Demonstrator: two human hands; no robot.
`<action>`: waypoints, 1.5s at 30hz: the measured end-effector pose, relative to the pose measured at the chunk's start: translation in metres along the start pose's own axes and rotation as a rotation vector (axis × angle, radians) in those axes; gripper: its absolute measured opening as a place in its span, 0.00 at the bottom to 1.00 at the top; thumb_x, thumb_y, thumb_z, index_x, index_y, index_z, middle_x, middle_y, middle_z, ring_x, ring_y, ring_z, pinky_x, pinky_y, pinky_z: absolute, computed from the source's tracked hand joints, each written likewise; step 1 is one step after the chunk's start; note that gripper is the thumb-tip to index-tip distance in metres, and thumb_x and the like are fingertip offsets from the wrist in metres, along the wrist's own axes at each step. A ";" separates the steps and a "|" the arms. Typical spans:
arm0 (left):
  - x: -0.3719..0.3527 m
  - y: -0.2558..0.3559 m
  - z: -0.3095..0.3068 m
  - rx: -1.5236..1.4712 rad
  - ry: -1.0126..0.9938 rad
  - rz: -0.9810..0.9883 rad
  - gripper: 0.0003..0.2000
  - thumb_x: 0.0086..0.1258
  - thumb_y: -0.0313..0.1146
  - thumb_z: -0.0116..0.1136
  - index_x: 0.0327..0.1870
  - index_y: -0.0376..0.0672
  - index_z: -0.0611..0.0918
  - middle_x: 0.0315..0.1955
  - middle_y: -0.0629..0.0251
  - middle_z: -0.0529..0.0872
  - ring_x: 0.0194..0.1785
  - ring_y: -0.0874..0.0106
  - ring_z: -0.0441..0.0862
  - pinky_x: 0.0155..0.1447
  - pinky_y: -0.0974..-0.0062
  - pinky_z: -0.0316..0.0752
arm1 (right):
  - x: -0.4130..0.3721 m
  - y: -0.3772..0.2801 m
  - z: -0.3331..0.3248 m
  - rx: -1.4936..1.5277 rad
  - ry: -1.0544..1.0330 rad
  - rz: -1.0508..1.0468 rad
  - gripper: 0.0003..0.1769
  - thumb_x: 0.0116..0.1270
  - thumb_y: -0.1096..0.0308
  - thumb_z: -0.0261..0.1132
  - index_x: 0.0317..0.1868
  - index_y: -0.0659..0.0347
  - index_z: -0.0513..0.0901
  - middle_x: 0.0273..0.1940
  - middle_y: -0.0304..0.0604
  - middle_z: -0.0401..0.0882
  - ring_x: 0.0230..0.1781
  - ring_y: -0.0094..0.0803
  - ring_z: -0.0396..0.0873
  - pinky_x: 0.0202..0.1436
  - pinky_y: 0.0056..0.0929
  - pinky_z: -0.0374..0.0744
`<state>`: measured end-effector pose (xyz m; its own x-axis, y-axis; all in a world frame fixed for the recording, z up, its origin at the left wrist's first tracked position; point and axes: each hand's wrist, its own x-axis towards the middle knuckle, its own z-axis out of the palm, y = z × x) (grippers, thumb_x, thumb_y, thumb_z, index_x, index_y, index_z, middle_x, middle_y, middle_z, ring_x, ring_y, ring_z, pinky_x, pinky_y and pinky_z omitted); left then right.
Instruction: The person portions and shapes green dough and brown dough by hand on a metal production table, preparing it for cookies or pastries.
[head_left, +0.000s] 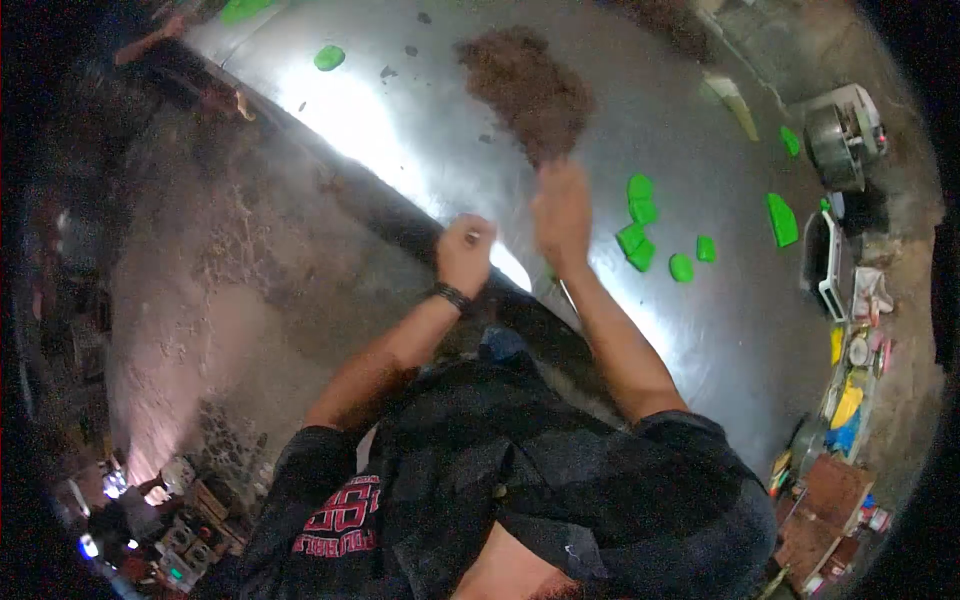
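My left hand point(466, 252) is curled into a fist near the table's front edge, with a dark band on its wrist. A small dark spot shows between its fingers; what it holds, if anything, I cannot make out. My right hand point(562, 218) is closed and slightly blurred over the metal table point(420, 110). Its knuckles meet the narrow near end of a brown, rough-textured mass point(525, 90). Whether it grips part of that mass is hidden. Several bright green lumps point(641, 198) lie to the right of my right hand.
Another green lump point(329, 57) sits at the far left. On the right are a metal pot point(835, 145), a white-framed tray-like object point(828, 262) and a brown board point(825, 510) among clutter. The table edge runs diagonally beside a stained floor point(230, 270).
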<state>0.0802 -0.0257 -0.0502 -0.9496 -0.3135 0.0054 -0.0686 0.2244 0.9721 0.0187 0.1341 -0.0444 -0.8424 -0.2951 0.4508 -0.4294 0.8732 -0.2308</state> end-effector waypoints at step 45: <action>0.014 0.075 -0.005 -0.227 -0.236 -0.082 0.15 0.66 0.43 0.59 0.33 0.37 0.79 0.23 0.65 0.81 0.30 0.77 0.77 0.35 0.78 0.72 | -0.014 -0.039 -0.098 1.430 -0.330 0.799 0.13 0.56 0.74 0.68 0.44 0.64 0.81 0.37 0.43 0.82 0.31 0.24 0.79 0.33 0.21 0.76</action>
<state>0.0632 -0.0177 0.0239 -0.9902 -0.0936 -0.1041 -0.1034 -0.0124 0.9946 0.0794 0.1419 0.0432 -0.9295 -0.2056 -0.3063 0.3383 -0.1444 -0.9299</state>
